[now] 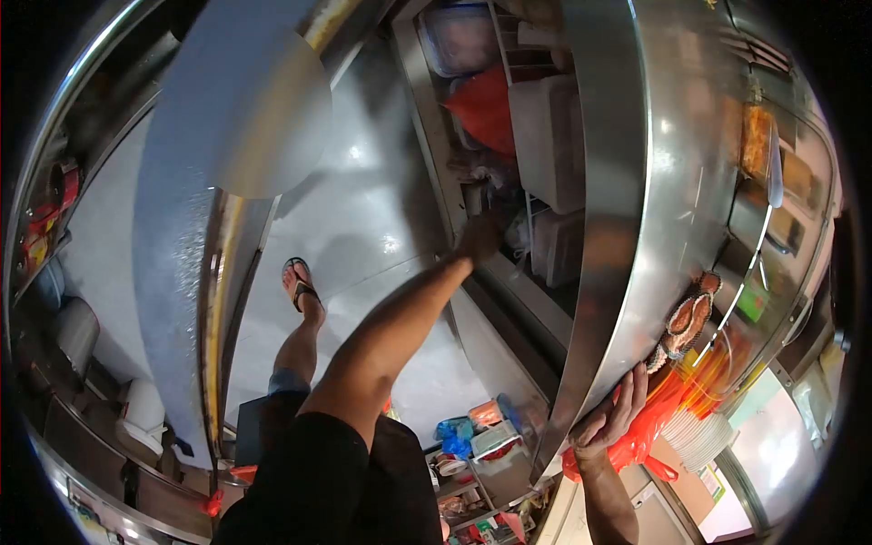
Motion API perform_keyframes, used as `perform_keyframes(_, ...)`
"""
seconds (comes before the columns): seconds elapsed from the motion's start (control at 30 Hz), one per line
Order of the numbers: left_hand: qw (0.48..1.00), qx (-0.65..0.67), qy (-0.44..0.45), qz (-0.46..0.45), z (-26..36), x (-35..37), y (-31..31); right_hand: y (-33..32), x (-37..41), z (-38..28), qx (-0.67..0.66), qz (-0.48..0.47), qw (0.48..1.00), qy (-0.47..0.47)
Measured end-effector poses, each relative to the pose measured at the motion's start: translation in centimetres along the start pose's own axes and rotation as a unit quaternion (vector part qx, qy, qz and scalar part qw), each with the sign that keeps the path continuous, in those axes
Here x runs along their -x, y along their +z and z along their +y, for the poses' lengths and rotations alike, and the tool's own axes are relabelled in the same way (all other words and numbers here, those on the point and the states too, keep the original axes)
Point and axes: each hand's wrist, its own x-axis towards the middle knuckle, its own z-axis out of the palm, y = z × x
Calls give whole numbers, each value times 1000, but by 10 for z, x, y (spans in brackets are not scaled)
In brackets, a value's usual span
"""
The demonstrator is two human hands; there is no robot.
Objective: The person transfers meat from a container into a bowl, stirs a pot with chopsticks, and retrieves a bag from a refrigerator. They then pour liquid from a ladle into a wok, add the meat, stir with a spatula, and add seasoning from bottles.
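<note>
**While one hand braces, the other reaches beneath the desk**

Where the left hand (477, 238) enters the lower shelf (509, 282), it lies in shadow near a white tub (556, 245); its grip cannot be told. The right hand (610, 416) is open, fingers flat on the steel desk rim (599, 227), just beside a red bag (649, 427). The rim's long axis runs top to bottom of the view. Three pale tubs are visible, perhaps more, contents unclear; a second red bag (486, 109) sits between them.
</note>
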Motion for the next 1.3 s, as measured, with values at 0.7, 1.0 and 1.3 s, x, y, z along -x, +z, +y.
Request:
perform_keyframes(0.7,902,-259,341,60,-56,-29,151,8,12,-6,62,10,998,23)
perform_keyframes(1.0,994,-79,76,13,-46,13,34,4,4,-8,25,1,999,24)
perform_keyframes(1.3,952,135,96,255,35,-9,-33,4,1,-13,70,-4,997,12)
